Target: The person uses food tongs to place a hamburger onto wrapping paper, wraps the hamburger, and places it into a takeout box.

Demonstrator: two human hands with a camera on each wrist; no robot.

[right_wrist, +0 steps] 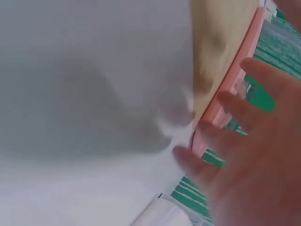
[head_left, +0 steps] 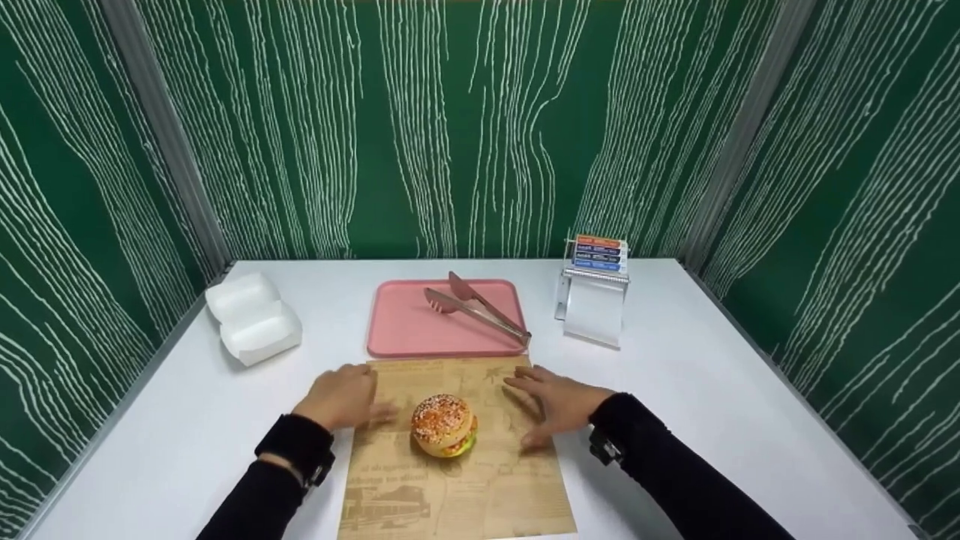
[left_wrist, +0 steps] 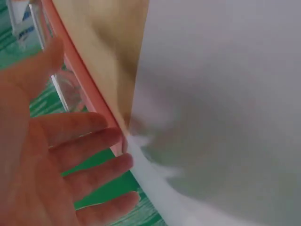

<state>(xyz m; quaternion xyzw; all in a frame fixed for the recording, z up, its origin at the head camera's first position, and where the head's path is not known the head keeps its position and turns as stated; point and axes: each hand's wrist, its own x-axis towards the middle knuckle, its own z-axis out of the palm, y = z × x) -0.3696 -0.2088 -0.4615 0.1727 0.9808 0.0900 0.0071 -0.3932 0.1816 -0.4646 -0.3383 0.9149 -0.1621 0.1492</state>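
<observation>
A burger with a seeded bun [head_left: 442, 421] sits on a sheet of brown printed wrapping paper [head_left: 390, 480]. At the paper's left edge is my left hand [head_left: 341, 397]; in the left wrist view the same hand [left_wrist: 70, 155] has its fingers extended and holds nothing. On the other side, my right hand [head_left: 559, 403] is over the paper's right edge with fingers spread. The right wrist view shows this hand [right_wrist: 254, 136] holding nothing too. Whether either hand touches the paper cannot be told.
Behind the paper lies a pink tray [head_left: 405, 330] with metal tongs [head_left: 484, 311] on it. An open white takeaway box [head_left: 259, 326] stands at the left. On the right is a dispenser [head_left: 596, 289] with a white roll and several coloured boxes on top. Green walls enclose the white table [head_left: 697, 390].
</observation>
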